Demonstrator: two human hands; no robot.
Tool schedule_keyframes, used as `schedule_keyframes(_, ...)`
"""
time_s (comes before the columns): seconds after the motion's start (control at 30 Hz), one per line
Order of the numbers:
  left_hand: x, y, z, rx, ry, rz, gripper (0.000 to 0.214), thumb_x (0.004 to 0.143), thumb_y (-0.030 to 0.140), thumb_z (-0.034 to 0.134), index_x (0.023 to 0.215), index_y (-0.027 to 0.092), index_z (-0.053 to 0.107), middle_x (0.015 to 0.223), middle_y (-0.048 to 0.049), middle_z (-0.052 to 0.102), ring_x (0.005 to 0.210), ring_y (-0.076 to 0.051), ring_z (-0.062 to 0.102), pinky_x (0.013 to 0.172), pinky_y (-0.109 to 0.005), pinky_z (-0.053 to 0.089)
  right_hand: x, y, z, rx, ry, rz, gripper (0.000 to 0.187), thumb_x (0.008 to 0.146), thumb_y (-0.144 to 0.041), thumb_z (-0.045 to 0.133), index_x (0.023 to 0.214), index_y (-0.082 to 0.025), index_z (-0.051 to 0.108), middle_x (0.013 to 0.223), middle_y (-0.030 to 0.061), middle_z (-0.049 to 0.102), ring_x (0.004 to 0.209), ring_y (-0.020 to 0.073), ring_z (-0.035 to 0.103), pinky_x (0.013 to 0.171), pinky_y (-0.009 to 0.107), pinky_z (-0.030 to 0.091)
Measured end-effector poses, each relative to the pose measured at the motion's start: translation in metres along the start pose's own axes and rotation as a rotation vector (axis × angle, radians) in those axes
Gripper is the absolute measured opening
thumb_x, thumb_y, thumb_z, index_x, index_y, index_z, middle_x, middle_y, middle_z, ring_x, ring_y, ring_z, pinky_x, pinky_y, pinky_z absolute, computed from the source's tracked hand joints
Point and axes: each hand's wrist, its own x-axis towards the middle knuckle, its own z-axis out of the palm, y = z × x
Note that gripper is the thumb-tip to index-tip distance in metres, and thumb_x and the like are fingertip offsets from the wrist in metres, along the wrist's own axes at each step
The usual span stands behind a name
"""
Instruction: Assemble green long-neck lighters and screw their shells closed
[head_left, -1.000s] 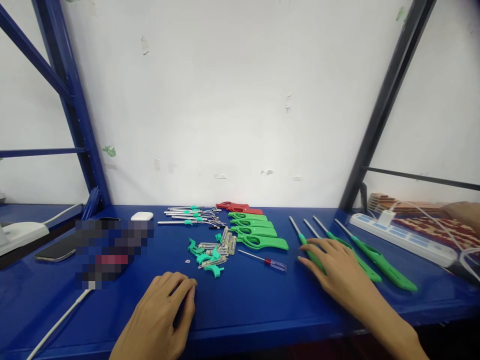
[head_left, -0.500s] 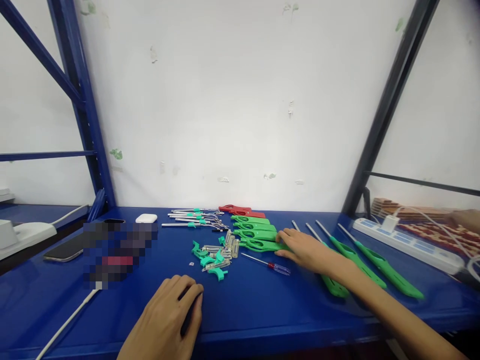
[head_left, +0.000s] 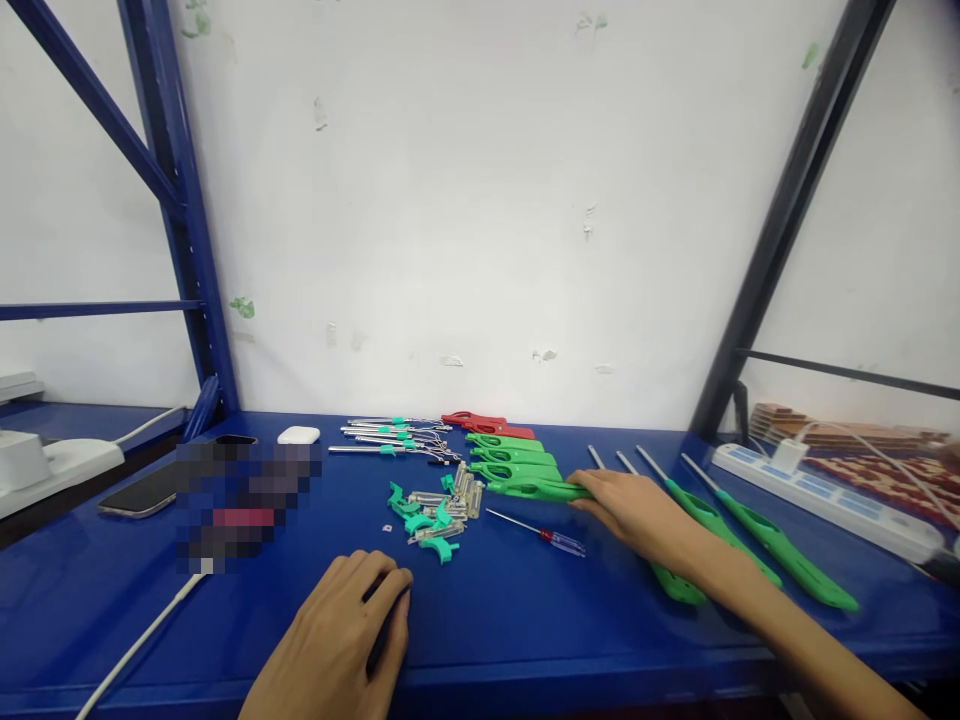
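My right hand [head_left: 634, 510] reaches left across the blue shelf [head_left: 510, 610] and closes its fingers on the end of the nearest green lighter shell [head_left: 534, 489], the front one of a stack of green shells [head_left: 514, 457] with red shells [head_left: 487, 425] behind. My forearm lies over three assembled green long-nose lighters [head_left: 772, 545]. A small red-handled screwdriver [head_left: 541, 533] lies just in front of that hand. My left hand [head_left: 337, 630] rests palm down near the front edge, fingers loosely curled, holding nothing. Ahead of it lies a pile of teal triggers and small metal parts [head_left: 431, 507].
Metal lighter tubes with teal clips [head_left: 390, 437] lie at the back. At left are a phone [head_left: 142, 492], a white earbud case [head_left: 298, 435], a blurred patch and a white cable [head_left: 131, 645]. A white power strip [head_left: 829, 497] sits at right. Blue and black rack posts flank the shelf.
My right hand left the assembled lighters and moved left to the stack of green shells, closing on the front one. My left hand stayed put; the view rose slightly.
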Motion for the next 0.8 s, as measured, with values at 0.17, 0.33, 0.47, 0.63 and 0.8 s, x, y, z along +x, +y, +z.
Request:
schedule_keyframes(0.17,-0.001,-0.001,0.001,0.025,0.011,0.007,0.020,0.106,0.016,0.045,0.112,0.024,0.063,0.100,-0.0035,0.073,0.091,-0.024,0.076,0.089,-0.040,0.056,-0.030,-0.034,-0.009,0.000,0.074,-0.136,0.025,0.113,-0.031,0.049,0.129,-0.024,0.068,0.115,0.0096,0.080,0.096,0.0265,0.079,0.081,0.037,0.060)
schedule_keyframes(0.33,-0.003,-0.001,0.001,0.014,-0.012,0.006,0.020,0.106,0.016,0.044,0.111,0.024,0.062,0.102,-0.0036,0.073,0.092,-0.024,0.075,0.089,-0.040,0.055,-0.041,-0.070,0.013,-0.085,0.159,-0.327,0.029,0.111,-0.033,0.057,0.136,-0.022,0.065,0.118,0.0112,0.079,0.099,0.0284,0.078,0.073,0.035,0.061)
schedule_keyframes(0.47,-0.002,0.001,-0.001,-0.011,-0.028,-0.001,0.021,0.106,0.014,0.044,0.109,0.024,0.061,0.101,-0.0032,0.072,0.093,-0.024,0.074,0.089,-0.039,0.054,-0.038,-0.080,0.025,-0.153,0.233,-0.362,0.040,0.112,-0.044,0.049,0.135,-0.015,0.065,0.115,0.0167,0.076,0.100,0.0313,0.078,0.066,0.036,0.062)
schedule_keyframes(0.63,-0.001,0.001,-0.001,-0.040,-0.029,-0.008,0.021,0.105,0.013,0.044,0.107,0.024,0.061,0.102,-0.0032,0.072,0.094,-0.024,0.073,0.089,-0.039,0.054,-0.042,-0.088,0.012,-0.159,0.259,-0.349,0.050,0.116,-0.046,0.027,0.137,-0.017,0.062,0.116,0.0137,0.074,0.102,0.0296,0.077,0.071,0.039,0.065)
schedule_keyframes(0.8,-0.002,0.001,0.000,-0.055,-0.032,-0.024,0.022,0.104,0.012,0.045,0.110,0.024,0.064,0.103,-0.0032,0.072,0.093,-0.023,0.073,0.090,-0.039,0.054,-0.038,-0.091,0.016,-0.181,0.305,-0.358,0.058,0.116,-0.047,0.016,0.122,-0.020,0.067,0.104,0.0097,0.073,0.091,0.0270,0.077,0.061,0.038,0.063)
